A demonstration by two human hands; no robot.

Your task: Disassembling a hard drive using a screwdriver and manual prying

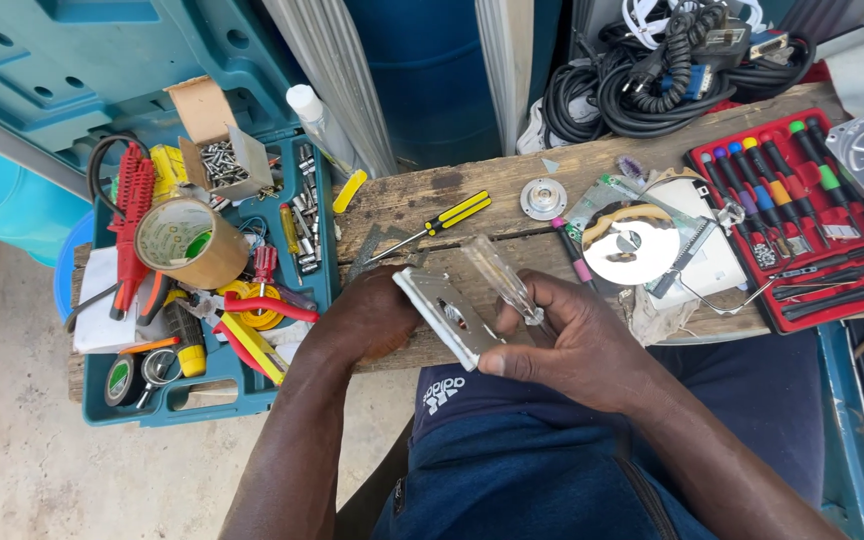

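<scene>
Rough planks (432, 195) span our knees, a teal toolbox (322, 290) at their left end. Our left hand (372, 318) grips the plate (447, 318), a small shiny metal piece with holes, tilted above the plank edge. Our right hand (577, 340) clasps a clear-handled screwdriver (502, 280) against it, so we judge a screw is being worked; next calls for steady pressure. A red driver set (802, 215) lies far right.

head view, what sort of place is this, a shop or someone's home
Probably an informal repair bench. A worn wooden plank holds a red case of colour-handled precision screwdrivers, and a teal plastic toolbox is crammed with tape, pliers and screws. The left hand holds a small silver metal bracket; the right hand grips a clear-handled screwdriver.
</scene>
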